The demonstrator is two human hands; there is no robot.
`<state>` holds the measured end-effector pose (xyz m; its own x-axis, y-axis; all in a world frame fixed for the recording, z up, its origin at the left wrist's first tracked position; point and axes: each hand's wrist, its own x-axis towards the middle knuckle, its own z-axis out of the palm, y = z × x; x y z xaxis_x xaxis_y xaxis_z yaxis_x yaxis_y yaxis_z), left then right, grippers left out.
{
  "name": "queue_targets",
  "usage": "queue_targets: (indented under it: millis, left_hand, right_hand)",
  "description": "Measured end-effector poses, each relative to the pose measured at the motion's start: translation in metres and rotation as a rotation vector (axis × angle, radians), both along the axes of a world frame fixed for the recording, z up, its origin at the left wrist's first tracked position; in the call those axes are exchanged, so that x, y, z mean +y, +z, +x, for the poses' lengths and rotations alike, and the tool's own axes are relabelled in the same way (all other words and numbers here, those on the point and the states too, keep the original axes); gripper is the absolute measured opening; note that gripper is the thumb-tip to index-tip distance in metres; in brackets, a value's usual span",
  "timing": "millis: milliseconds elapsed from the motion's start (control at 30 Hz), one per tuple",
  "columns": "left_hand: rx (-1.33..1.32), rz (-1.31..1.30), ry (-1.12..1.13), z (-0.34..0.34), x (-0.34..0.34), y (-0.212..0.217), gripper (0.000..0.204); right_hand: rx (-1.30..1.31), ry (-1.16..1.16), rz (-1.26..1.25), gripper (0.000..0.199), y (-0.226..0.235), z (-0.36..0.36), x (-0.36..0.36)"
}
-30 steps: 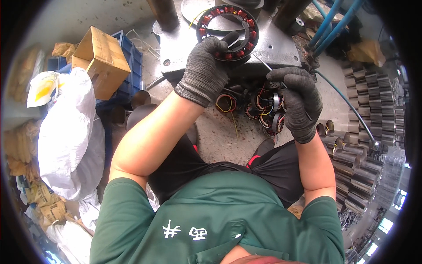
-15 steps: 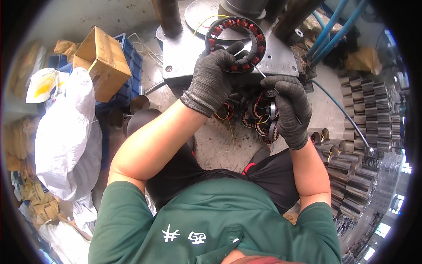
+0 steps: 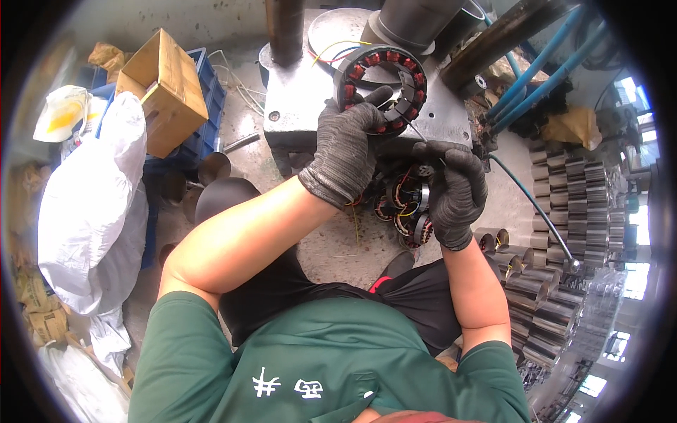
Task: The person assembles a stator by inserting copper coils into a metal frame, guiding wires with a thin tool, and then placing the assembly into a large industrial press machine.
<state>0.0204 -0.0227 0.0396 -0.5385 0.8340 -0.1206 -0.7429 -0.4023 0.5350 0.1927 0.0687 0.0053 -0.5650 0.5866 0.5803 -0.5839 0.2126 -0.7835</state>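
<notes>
Here, upper centre, the gloved left hand (image 3: 349, 144) grips a wound motor stator (image 3: 381, 86); the right hand (image 3: 455, 187) pinches a thin metal pick (image 3: 416, 131).

Brown cardboard box (image 3: 163, 88): open, tilted, upper left on blue crate (image 3: 209, 106) | white sacks (image 3: 92, 211): bulging, left edge | no labels or screens discernible

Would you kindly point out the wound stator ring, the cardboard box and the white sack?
stator ring (image 3: 355, 71), head view, red-wound left arc.
cardboard box (image 3: 169, 92), head view, side panel.
white sack (image 3: 88, 218), head view, bulging middle.
</notes>
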Motion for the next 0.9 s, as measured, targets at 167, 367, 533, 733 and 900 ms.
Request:
queue_targets:
  millis: [167, 367, 533, 733, 900]
  left_hand:
    - [-0.044, -0.022, -0.057, -0.004, -0.002, 0.002, 0.052]
    - [0.072, -0.02, -0.091, -0.001, -0.005, 0.007, 0.056]
    - [-0.093, 0.043, -0.156, -0.01, 0.002, -0.009, 0.053]
    - [-0.035, 0.035, -0.039, -0.001, -0.004, 0.007, 0.032]
    - [0.139, -0.016, 0.012, -0.003, -0.002, 0.005, 0.057]
  right_hand:
    - [-0.013, -0.003, -0.026, 0.02, 0.005, -0.001, -0.001]
    - [-0.01, 0.003, 0.009, 0.02, 0.007, 0.001, 0.003]
    - [0.027, 0.07, -0.173, 0.021, 0.008, 0.001, 0.002]
    - [-0.045, -0.123, 0.399, 0.02, 0.01, -0.007, -0.01]
    - [-0.097, -0.212, 0.611, 0.022, 0.005, -0.007, -0.007]
